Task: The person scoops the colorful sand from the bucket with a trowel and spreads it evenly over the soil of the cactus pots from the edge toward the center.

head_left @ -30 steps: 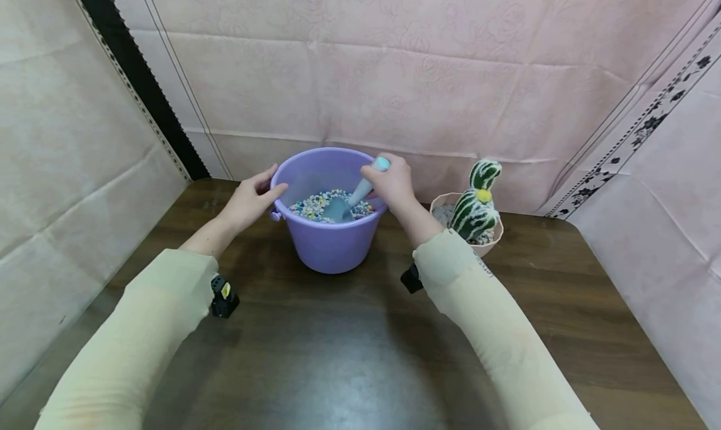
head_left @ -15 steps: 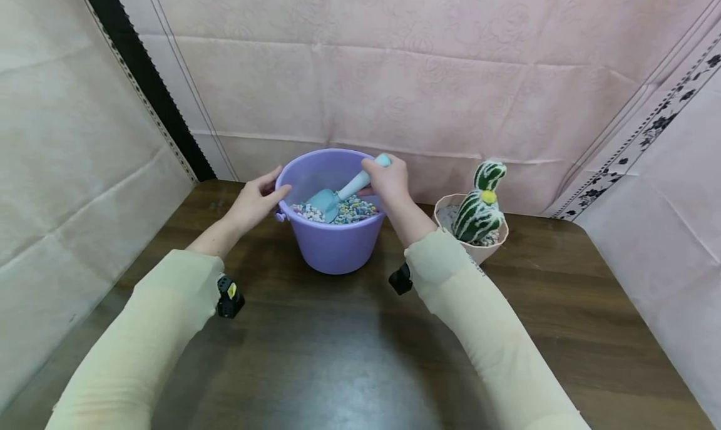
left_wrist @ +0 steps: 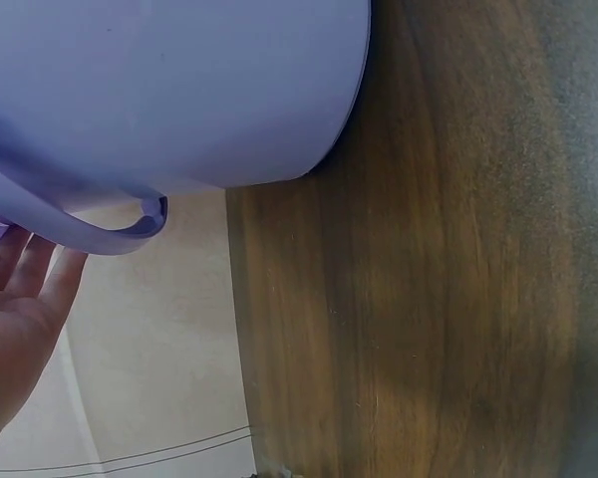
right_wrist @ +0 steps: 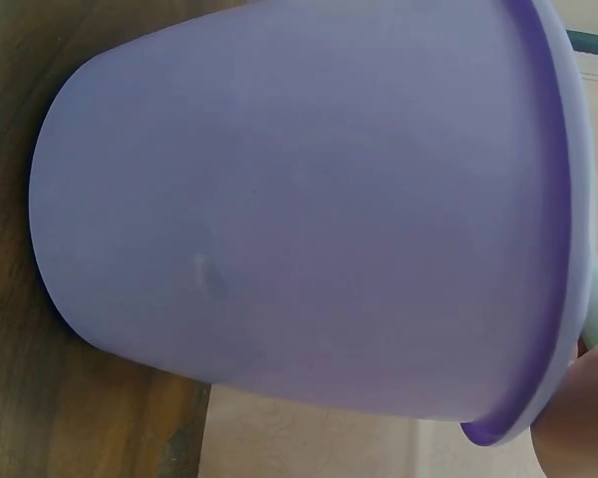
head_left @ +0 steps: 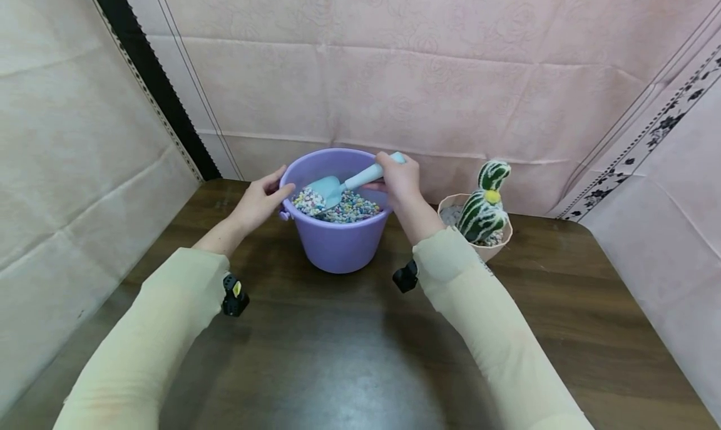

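A purple bucket [head_left: 340,248] stands upright on the wooden table, partly filled with small multicoloured pebbles [head_left: 360,209]. My left hand [head_left: 255,203] holds its left rim, thumb over the edge and fingers outside. In the left wrist view those fingers [left_wrist: 30,274] lie by the bucket's curved handle [left_wrist: 90,234]. At the right rim, my right hand [head_left: 402,179] grips the handle of a light blue toy shovel [head_left: 328,189]. Its blade lies tilted among the pebbles at the bucket's left side. The right wrist view is mostly filled by the bucket wall [right_wrist: 299,209]; only part of the hand [right_wrist: 583,418] shows.
To the right of the bucket, a pale pot [head_left: 489,251] holds a green and white knitted-looking cactus [head_left: 479,218] with a yellow flower, set in pebbles. Pale cloth [head_left: 428,98] hangs behind the dark wooden table [head_left: 327,348] and on both sides.
The shovel blade has swung from the middle of the pebbles toward the bucket's left side, and its handle lies flatter. My left hand stays on the rim.
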Demonstrator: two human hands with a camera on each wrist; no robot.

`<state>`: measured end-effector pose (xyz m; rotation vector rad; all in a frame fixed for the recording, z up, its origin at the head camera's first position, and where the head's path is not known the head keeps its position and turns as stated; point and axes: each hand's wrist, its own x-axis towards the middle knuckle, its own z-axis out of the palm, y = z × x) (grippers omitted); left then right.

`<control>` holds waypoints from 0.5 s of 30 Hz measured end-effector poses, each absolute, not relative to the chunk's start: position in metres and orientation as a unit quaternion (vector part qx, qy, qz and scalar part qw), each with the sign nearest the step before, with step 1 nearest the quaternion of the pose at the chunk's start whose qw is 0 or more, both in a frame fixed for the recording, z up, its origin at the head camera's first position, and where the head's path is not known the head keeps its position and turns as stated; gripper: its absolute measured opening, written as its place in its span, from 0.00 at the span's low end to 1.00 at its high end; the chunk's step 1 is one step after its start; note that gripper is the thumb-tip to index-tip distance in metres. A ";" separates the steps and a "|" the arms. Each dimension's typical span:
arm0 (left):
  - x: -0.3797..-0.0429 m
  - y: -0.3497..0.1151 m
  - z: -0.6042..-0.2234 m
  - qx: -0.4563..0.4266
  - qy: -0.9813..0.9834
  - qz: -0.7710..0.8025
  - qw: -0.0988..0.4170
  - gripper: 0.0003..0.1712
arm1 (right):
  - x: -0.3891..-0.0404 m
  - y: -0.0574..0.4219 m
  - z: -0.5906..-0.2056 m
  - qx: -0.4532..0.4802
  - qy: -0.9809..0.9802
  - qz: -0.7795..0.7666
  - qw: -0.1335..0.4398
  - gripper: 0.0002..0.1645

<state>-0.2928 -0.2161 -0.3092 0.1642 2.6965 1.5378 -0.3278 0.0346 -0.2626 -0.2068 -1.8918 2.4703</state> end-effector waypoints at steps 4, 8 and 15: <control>-0.293 -0.216 -0.309 0.056 0.869 0.491 0.012 0.39 | -0.329 0.039 -0.261 -0.072 -0.573 0.816 0.013 0.10; -0.293 -0.215 -0.309 0.061 0.871 0.488 0.007 0.39 | -0.329 0.044 -0.261 -0.082 -0.564 0.821 0.020 0.08; -0.288 -0.213 -0.303 0.053 0.868 0.493 0.020 0.37 | -0.329 0.054 -0.259 -0.104 -0.545 0.831 0.024 0.04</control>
